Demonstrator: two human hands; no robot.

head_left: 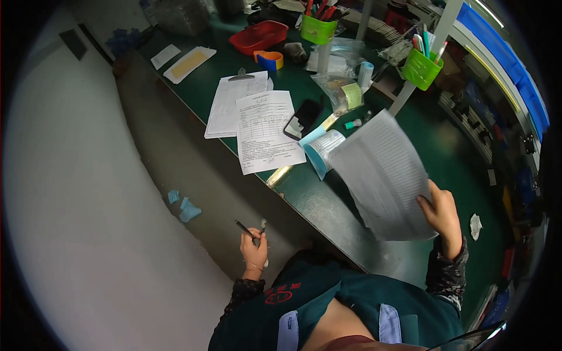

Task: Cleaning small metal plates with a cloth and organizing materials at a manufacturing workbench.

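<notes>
My left hand is closed round a dark pen, out past the table's edge. Beside the pen a small pale-tipped piece sticks up from the same fingers; its kind is unclear. My right hand grips the edge of a printed sheet of paper, thumb on top, held above the green table. Under the sheet's far left corner a roll with blue-and-silver wrapping lies partly covered. To its left are a printed form and a clipboard with papers.
A black phone lies by the form. Farther back are a clear plastic bag, an orange-and-blue tape dispenser, a red basket and green pen holders on the posts. Blue scraps lie on the floor.
</notes>
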